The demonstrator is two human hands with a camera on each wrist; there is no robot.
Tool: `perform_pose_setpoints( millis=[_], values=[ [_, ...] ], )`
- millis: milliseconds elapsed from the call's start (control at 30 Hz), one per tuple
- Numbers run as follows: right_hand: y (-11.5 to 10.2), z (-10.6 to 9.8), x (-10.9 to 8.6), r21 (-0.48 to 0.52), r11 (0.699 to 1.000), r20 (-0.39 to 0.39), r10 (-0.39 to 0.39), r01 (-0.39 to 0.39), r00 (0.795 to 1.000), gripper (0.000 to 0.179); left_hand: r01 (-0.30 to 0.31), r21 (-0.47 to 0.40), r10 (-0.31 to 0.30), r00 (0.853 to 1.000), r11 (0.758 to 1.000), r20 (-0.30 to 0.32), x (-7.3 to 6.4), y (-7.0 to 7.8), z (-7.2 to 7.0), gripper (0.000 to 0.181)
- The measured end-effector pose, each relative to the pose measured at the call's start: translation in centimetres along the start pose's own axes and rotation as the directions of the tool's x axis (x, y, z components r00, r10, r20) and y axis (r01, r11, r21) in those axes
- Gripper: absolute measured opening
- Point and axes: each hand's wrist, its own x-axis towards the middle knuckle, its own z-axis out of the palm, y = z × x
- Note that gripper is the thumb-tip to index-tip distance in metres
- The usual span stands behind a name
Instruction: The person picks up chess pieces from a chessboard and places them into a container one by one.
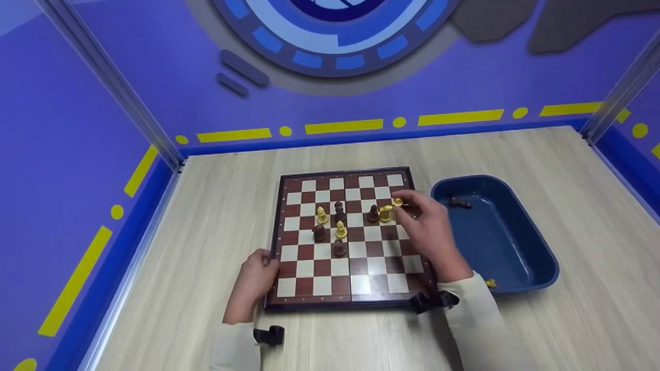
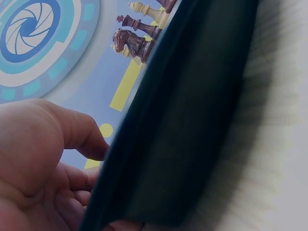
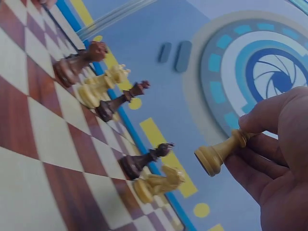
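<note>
A brown-and-white chessboard [image 1: 366,265] lies on the table with several dark and pale pieces on its squares. At its left edge my left hand [image 1: 257,275] grips the rim, thumb on top and fingers around the side. Over the board's right half, my right hand [image 1: 430,226] pinches a pale chess piece [image 3: 214,156] between thumb and fingers, its base off the board and its top hidden. Just left of that hand stand a pale knight [image 1: 385,213] and a dark bishop [image 3: 144,161]. A dark knight [image 1: 319,233] is among the pieces on the left half.
To the right of the board sits a blue tray [image 1: 547,257]. Inside it lie a dark chess piece [image 1: 460,202] and a pale one [image 1: 491,283], the latter partly covered by the right sleeve. Blue-purple panels wall the table at the back and sides.
</note>
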Motion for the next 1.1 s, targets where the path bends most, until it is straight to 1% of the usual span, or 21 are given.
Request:
perform_pose_setpoints(
  millis=[167, 267, 467, 733, 900, 1033, 1100],
  values=[
    [-0.1, -0.9, 0.2, -0.024, 1.000, -0.029, -0.001, 0.000, 1.000, 0.025, 0.025, -0.028, -0.025, 1.000, 0.999, 0.005, 0.0, -0.1, 0.1, 0.029],
    [-0.1, -1.5, 0.3, -0.013, 1.000, -0.047, 0.010, -0.010, 0.999, 0.025, 0.028, -0.034, -0.027, 1.000, 0.999, 0.010, 0.0, -0.1, 0.1, 0.030],
    [-0.1, -2.5, 0.5, 0.004, 1.000, -0.075, 0.029, -0.029, 0.997, 0.024, 0.022, -0.028, -0.021, 1.000, 0.999, 0.009, 0.0, -0.1, 0.1, 0.030],
    [0.4, -3.7, 0.8, -0.052, 0.998, -0.134, 0.025, -0.033, 0.991, 0.022, 0.018, -0.039, -0.018, 1.000, 0.999, 0.004, 0.0, -0.1, 0.2, 0.029],
    [0.9, -4.5, 1.0, -0.060, 0.998, -0.158, 0.024, -0.033, 0.987, 0.023, 0.009, -0.037, -0.009, 1.000, 0.999, 0.001, -0.1, 0.0, 0.2, 0.029],
    [1.3, -5.1, 1.0, -0.069, 0.996, -0.163, 0.045, -0.057, 0.986, 0.022, 0.008, -0.037, -0.008, 1.000, 0.999, 0.000, -0.1, -0.1, 0.2, 0.029],
    [1.4, -5.5, 1.0, -0.077, 0.994, -0.164, 0.065, -0.079, 0.984, 0.023, -0.004, -0.037, 0.004, 1.000, 0.999, -0.002, 0.0, -0.1, 0.2, 0.029]
  ],
)
